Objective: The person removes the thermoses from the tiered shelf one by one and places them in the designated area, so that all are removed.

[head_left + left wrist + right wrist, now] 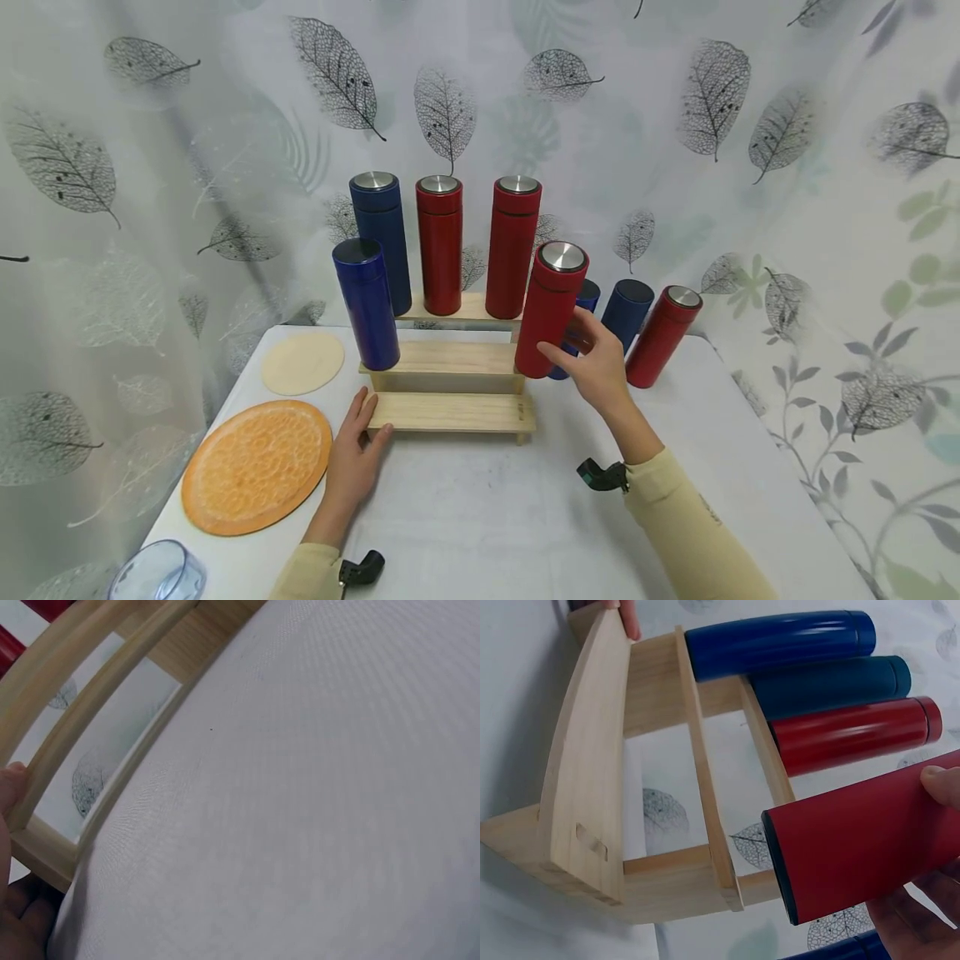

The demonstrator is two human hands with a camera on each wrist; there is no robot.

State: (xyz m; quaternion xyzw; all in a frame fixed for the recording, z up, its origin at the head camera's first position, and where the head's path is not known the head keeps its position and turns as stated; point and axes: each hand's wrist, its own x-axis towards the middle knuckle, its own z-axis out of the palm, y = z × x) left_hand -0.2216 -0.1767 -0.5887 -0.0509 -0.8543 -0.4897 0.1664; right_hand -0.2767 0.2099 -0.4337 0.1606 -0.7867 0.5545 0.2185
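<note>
My right hand [600,367] holds a red thermos bottle [551,312] with a silver lid, thumb on one side and fingers on the other. Its base hangs in the air near the right end of the middle step of a wooden tiered rack [450,408]. At the left end of the lowest step, my left hand [356,458] grips the rack. On the top step stand a dark blue bottle [380,242] and two red bottles, one at the left [440,246] and one at the right [514,247]. A shiny blue bottle [367,304] is upright on the middle step's left end.
Right of the rack stand a red bottle [663,336], a dark blue bottle [628,310] and a blue bottle [588,295] partly hidden by my hand. An orange round mat [257,467], a pale round disc [303,363] and a clear glass [157,573] are at left.
</note>
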